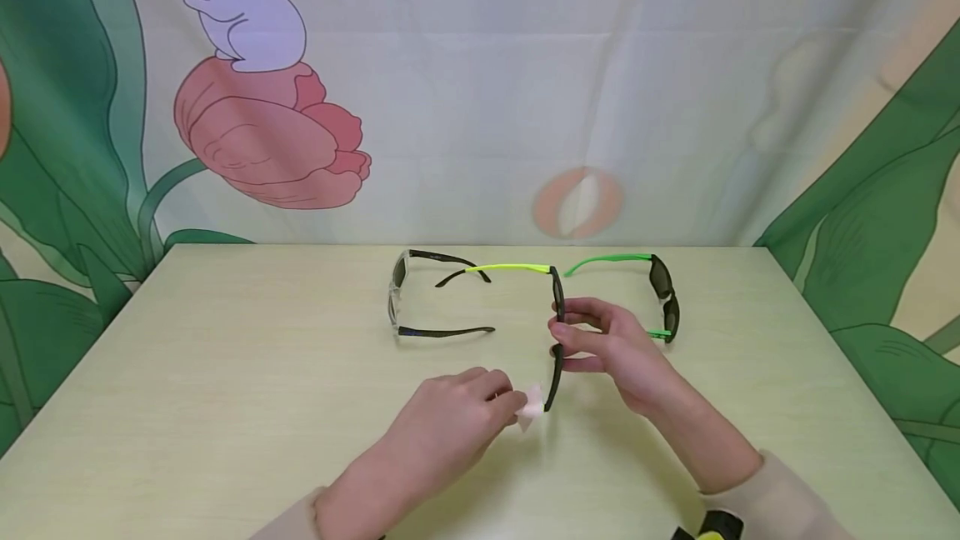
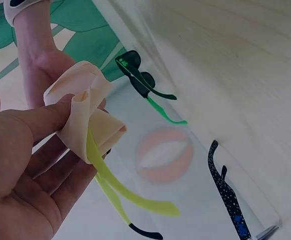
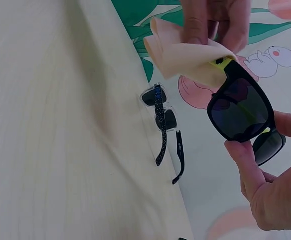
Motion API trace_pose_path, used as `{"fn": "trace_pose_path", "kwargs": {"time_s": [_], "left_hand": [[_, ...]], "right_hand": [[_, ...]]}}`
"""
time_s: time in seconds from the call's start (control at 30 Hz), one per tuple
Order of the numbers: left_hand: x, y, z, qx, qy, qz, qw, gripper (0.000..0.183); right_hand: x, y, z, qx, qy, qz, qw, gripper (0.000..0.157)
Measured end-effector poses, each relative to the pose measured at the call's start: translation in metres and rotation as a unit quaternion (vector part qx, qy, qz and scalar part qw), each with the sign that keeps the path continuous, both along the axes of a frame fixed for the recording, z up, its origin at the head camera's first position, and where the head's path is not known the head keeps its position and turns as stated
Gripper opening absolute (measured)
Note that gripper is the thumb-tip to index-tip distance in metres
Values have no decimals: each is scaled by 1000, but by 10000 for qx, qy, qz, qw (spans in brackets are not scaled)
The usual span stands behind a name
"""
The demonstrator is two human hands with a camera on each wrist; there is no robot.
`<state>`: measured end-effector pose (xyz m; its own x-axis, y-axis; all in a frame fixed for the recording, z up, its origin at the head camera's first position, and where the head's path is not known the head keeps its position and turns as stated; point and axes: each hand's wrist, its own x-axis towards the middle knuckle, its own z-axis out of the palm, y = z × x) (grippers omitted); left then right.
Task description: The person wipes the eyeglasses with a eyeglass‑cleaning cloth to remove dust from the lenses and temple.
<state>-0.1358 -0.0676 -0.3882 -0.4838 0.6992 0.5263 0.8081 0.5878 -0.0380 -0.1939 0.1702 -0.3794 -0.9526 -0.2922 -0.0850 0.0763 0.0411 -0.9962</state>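
My right hand grips black-framed sunglasses with yellow-green temples by the middle of the front, raised above the table. Its thumb and fingers press on the frame near the bridge, as the right wrist view shows. My left hand pinches a pale pink cloth, which is wrapped around one temple close to the hinge. Past the cloth, in the left wrist view, that yellow-green temple sticks out. The cloth hides the hinge end of the temple.
Behind the hands, clear-framed sunglasses with dark speckled temples lie on the table to the left. Green-templed sunglasses lie to the right, partly behind my right hand. A printed curtain hangs along the table's far edge.
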Motion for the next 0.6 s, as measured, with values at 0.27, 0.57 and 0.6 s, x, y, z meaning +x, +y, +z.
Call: {"fn": "trace_pose_path", "kwargs": {"time_s": [0.27,0.57,0.6], "left_hand": [[1,0,-2,-16,-142,136,9998,17],[-1,-8,-3,76,-361,192,9991,19],[-2,-9,-3,90,-390,197,9990,19]], "right_hand": [[1,-4,-2,36,-94,-48,9999,52],[-2,5,-7,233,-41,-69,9997,52],[-2,7,-7,234,-42,-74,9997,52]]}}
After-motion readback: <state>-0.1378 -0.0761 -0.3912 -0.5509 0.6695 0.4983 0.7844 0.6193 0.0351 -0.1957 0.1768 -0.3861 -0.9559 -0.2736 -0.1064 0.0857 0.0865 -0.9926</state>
